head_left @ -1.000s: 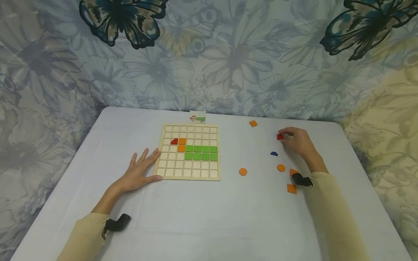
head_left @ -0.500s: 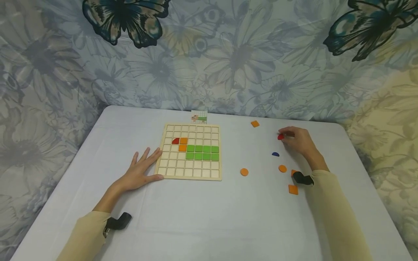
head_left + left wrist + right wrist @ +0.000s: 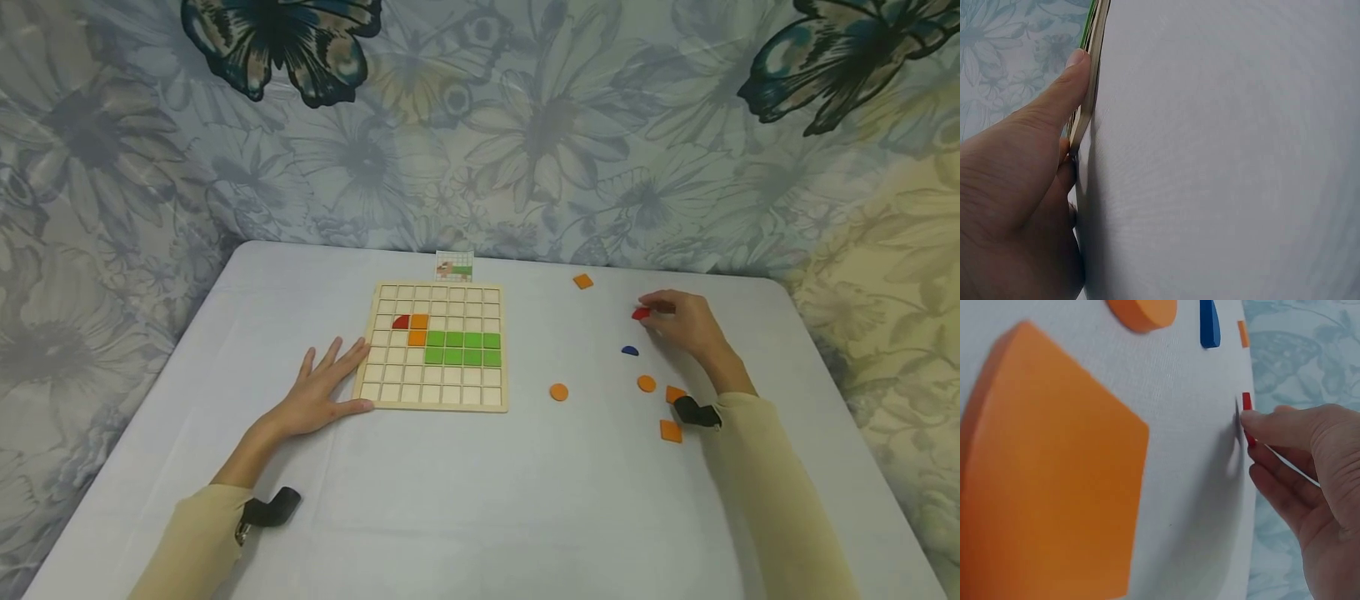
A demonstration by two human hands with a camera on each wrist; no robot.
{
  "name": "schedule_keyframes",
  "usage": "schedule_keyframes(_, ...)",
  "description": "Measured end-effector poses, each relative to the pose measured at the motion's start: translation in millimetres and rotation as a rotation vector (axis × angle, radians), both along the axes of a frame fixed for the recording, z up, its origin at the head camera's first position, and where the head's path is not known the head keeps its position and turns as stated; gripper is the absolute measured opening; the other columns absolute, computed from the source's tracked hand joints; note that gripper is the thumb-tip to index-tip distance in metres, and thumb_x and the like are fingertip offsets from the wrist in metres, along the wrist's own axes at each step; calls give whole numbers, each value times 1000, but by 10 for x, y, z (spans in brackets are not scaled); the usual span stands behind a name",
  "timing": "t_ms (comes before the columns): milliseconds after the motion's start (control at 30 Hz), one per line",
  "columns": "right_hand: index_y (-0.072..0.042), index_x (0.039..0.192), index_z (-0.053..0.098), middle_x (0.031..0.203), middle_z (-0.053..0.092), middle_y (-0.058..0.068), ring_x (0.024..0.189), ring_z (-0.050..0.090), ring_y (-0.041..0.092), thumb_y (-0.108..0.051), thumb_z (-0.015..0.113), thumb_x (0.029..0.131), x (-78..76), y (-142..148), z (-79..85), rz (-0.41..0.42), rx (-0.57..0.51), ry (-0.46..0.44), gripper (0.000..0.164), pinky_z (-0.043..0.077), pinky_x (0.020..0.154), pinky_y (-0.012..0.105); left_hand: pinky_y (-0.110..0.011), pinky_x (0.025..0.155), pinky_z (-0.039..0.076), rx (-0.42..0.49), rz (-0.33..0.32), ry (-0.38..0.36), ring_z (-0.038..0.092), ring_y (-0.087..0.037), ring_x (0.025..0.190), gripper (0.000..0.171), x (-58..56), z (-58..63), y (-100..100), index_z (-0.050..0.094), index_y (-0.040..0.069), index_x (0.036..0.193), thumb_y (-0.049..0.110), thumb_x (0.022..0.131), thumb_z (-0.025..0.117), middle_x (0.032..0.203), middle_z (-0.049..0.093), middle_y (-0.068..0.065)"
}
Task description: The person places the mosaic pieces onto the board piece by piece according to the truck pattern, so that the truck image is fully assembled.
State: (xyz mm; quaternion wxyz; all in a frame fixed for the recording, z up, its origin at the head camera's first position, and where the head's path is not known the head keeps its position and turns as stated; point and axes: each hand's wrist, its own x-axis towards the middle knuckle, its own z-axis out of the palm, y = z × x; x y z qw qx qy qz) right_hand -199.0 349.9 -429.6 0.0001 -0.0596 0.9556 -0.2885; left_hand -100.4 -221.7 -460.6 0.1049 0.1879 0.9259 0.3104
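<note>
A wooden grid board (image 3: 442, 409) lies on the table, with a red quarter-round tile (image 3: 401, 322), two orange squares (image 3: 417, 337) and a block of green squares (image 3: 462, 348) set in its cells. My left hand (image 3: 311, 404) lies with fingers spread at the board's left edge; in the left wrist view the thumb (image 3: 1069, 81) touches its side. Over the right part of the table, my right hand (image 3: 681, 325) pinches a small red tile (image 3: 640, 314) between thumb and fingertips. The right wrist view shows this red tile (image 3: 1247, 402) edge-on, its outline partly covered.
A small pattern card (image 3: 454, 267) sits behind the board. Right of the board lie a blue half-round tile (image 3: 630, 351), two orange round tiles (image 3: 558, 392), an orange square (image 3: 583, 282) at the back, and more orange pieces (image 3: 671, 431) near the right sleeve.
The red tile has turned in my right fingertips and now points more to the left. The left hand stays at the board; the head view shifts slightly.
</note>
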Motion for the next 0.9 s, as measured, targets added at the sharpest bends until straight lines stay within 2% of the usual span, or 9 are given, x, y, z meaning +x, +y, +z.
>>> schedule_keyframes(233,5,121,64,122,62,26,115,56,44,-3,70,89,28,-57,32,4,0,-7,34,44,99,58,-56,115,-15,-14,2,-11,-2,-37,150,94,-16,-10,-11,24,9,156,48,85,72,163,17,-10)
schedule_keyframes(533,5,120,65,122,63,25,112,59,44,-1,70,88,108,-190,103,80,-34,5,32,45,98,58,-57,115,-15,-11,-3,0,-2,-38,150,94,-16,9,-6,24,9,156,47,85,72,162,18,-11)
schedule_keyframes(900,4,117,67,118,66,22,109,62,41,0,72,86,116,-416,133,145,-49,70,31,48,96,55,-57,115,-15,27,-8,32,0,-39,149,94,8,-3,-4,26,8,155,47,84,73,162,19,-12)
